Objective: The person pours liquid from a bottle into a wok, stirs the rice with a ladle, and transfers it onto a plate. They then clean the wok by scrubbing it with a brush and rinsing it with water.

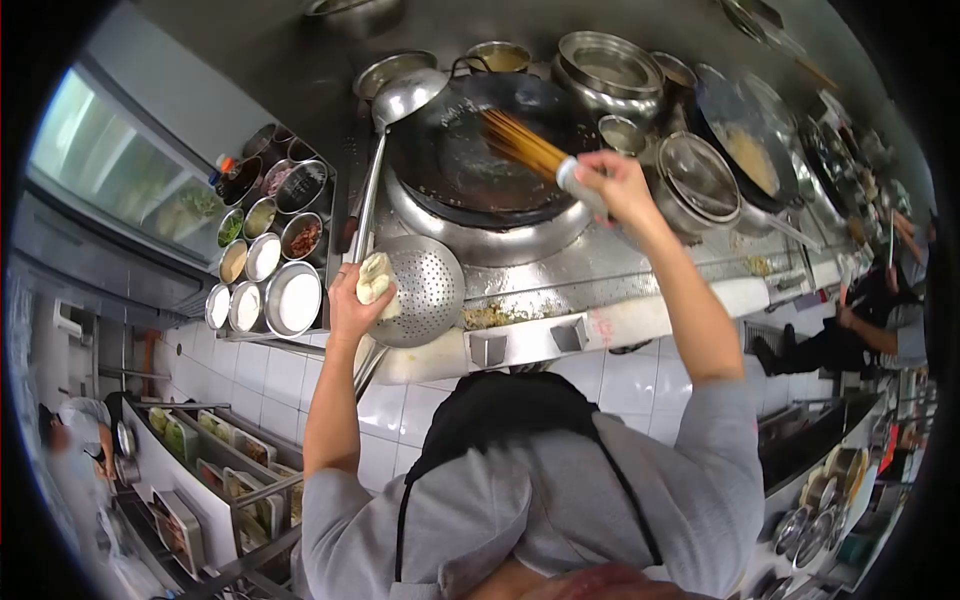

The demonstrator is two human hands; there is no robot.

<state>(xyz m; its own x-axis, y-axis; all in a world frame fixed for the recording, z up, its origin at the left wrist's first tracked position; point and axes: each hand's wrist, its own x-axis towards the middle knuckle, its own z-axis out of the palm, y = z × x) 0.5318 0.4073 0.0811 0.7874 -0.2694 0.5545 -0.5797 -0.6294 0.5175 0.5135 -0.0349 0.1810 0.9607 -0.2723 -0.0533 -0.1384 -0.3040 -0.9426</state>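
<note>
My left hand [352, 312] is closed around a pale folded cloth [375, 278] and the lower end of a long-handled ladle [372, 190]. The ladle's bowl [410, 97] is up at the left rim of a dark wok [440, 165]. My right hand [622, 190] grips the white-wrapped end of a bamboo wok brush [525, 143], its bristles over the inside of the wok. Water or wet sheen shows in the wok, which sits on a round metal burner ring. Beside my left hand lies a round perforated strainer [425, 290].
Seasoning tins [294, 300] stand at the left. Metal pots [610, 75] line the back, with a sieve [698, 178] on a pot and a second wok [745, 150] at right. Food scraps lie along the stove's front. Other people are at far right and far left.
</note>
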